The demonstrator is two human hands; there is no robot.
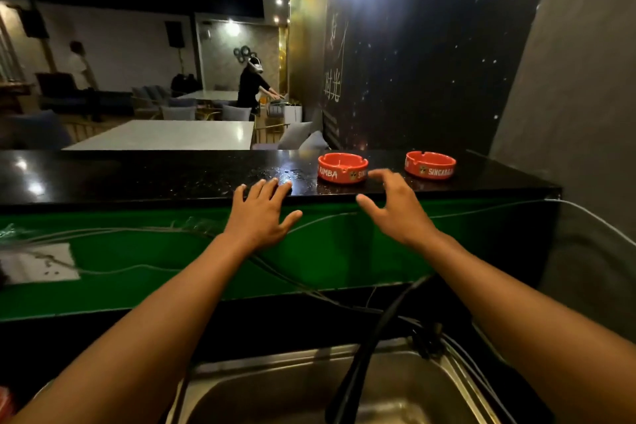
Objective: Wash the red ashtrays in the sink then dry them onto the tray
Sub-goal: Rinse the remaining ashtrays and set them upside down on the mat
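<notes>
A: Where are your hands?

B: Both are up at the black counter (137, 175). Your left hand (261, 213) has its fingers straight and spread, tips on the counter's front edge. It holds nothing.

A: Right one?

B: Your right hand (395, 206) is near the left ashtray (342, 168), fingers apart and loosely bent, thumb out. I can't tell if the fingertips touch it. Nothing is gripped.

A: Ashtrays?

B: Two red ones, both upright on the counter. The right ashtray (430, 164) sits well apart from the first, untouched. There are wet spots on the counter just left of the near one.

A: Sink?

B: The steel sink (275, 385) is directly below your arms, with the black faucet (364, 354) arching over it. No tray is in view. A green panel (137, 268) with loose cables runs under the counter.
</notes>
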